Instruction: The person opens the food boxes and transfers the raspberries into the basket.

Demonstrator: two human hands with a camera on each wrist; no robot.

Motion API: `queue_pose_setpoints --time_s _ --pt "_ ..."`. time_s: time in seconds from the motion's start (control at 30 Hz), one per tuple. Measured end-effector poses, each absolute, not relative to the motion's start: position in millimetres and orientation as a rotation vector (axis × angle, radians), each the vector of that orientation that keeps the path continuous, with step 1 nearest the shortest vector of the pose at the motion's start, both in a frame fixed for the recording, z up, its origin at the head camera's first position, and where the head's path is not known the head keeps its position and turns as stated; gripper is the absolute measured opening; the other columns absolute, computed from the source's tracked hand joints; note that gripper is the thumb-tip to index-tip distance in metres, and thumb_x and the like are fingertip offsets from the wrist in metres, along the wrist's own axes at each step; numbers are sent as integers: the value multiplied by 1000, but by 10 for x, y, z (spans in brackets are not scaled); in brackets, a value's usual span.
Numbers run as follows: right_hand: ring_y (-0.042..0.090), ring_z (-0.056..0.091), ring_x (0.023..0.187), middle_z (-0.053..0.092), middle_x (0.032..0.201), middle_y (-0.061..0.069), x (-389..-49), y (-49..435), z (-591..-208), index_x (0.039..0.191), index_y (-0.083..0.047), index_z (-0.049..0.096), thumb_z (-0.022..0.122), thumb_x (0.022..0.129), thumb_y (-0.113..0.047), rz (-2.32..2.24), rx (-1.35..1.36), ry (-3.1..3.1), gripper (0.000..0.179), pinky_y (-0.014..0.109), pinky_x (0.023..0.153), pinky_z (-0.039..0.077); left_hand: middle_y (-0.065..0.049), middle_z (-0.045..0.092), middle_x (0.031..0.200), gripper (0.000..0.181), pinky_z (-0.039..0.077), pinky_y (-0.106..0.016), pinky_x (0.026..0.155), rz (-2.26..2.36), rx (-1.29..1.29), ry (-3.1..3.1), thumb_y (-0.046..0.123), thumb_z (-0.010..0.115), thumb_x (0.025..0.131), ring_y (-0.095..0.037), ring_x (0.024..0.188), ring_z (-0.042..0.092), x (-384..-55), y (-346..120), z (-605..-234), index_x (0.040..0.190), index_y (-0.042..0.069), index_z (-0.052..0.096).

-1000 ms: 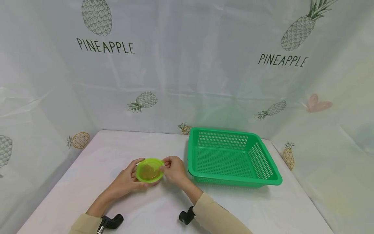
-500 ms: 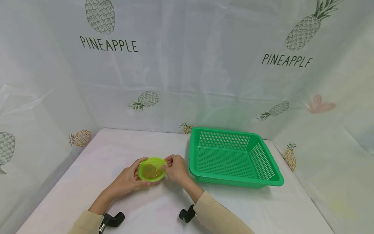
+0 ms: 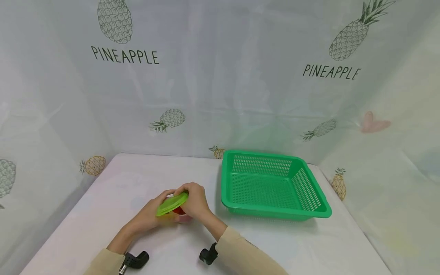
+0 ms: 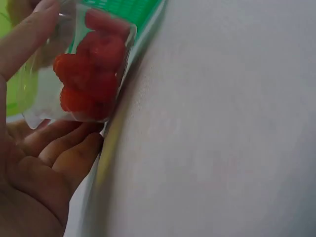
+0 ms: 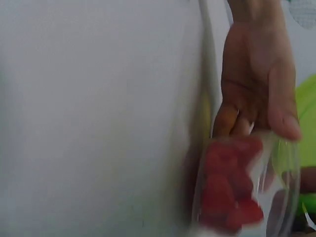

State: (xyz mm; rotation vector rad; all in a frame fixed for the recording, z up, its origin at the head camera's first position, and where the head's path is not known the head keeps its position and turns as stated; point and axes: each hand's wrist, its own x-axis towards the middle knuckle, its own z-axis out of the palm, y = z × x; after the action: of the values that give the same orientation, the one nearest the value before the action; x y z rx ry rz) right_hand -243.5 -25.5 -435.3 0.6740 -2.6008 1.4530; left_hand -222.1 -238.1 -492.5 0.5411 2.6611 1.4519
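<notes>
A small clear plastic container holds several raspberries, packed toward its bottom. My left hand grips the container from the left, thumb along one side and fingers beneath in the left wrist view. With my right hand I pinch the edge of the lime-green lid. The lid stands tilted above the container's mouth, its right side raised, and a bit of red fruit shows under it. In the right wrist view the lid appears at the right edge, behind the container. Some right-hand fingers are hidden by the lid.
A green perforated plastic basket stands on the table to the right, beyond my right hand. The white tablecloth covers the tabletop. Behind it hangs a pineapple-printed curtain.
The green lid, earlier lying flat over the container, is now raised off it and tilted to the left. My right hand has moved left with the lid's edge, and red fruit has come into view.
</notes>
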Motion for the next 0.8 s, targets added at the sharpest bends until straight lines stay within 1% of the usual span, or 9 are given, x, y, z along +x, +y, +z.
queue_pose_setpoints --time_s 0.07,0.17,0.23,0.3,0.4,0.5,0.63,0.8 --pt "5 63 81 74 86 -4 -2439 -215 -4349 91 -9 80 76 81 14 1489 652 -2621 25 18 74 58 -3 68 139 92 55 -33 94 1469 487 2631 40 92 84 -18 117 68 -2203 -2378 -4939 160 24 42" --pt "8 63 75 74 83 -2 -2488 -126 -4316 94 -5 80 75 84 13 1481 583 -2614 21 20 68 58 -7 62 149 99 56 -29 98 1533 404 2572 40 94 81 -22 128 66 -2185 -2390 -4938 161 23 39" --pt "9 65 76 75 84 -1 -2526 -82 -4288 98 -5 81 76 86 10 1475 562 -2592 19 22 70 58 -10 59 152 99 56 -26 98 1580 374 2521 36 95 81 -25 132 65 -2185 -2408 -4929 161 23 38" --pt "8 66 78 75 87 -2 -2557 -65 -4272 101 -6 80 78 90 2 1495 531 -2589 14 21 72 59 -14 56 155 100 57 -27 99 1602 397 2503 33 95 81 -31 134 63 -2184 -2435 -4918 161 21 38" --pt "8 67 80 73 89 0 -2584 -49 -4281 102 -7 76 79 93 -4 1590 456 -2555 10 19 74 59 -18 52 158 100 58 -33 104 1592 461 2516 32 95 82 -38 139 59 -2188 -2456 -4905 161 17 36" --pt "10 67 79 72 88 3 -2616 -48 -4309 99 -5 73 80 93 -4 1648 384 -2488 10 19 72 59 -19 52 158 100 57 -39 107 1573 452 2536 34 95 81 -39 141 56 -2190 -2461 -4905 161 18 37" --pt "11 67 80 72 90 3 -2660 -64 -4331 98 -6 73 81 93 -5 1642 314 -2432 10 20 71 60 -17 54 155 100 56 -42 107 1548 342 2550 36 97 78 -38 141 56 -2190 -2479 -4913 159 22 40" --pt "9 67 81 74 91 1 -2705 -126 -4348 98 -9 74 82 93 -5 1597 222 -2389 11 20 71 60 -19 50 158 103 52 -52 111 1519 322 2561 38 97 78 -45 144 51 -2176 -2521 -4896 161 20 39"
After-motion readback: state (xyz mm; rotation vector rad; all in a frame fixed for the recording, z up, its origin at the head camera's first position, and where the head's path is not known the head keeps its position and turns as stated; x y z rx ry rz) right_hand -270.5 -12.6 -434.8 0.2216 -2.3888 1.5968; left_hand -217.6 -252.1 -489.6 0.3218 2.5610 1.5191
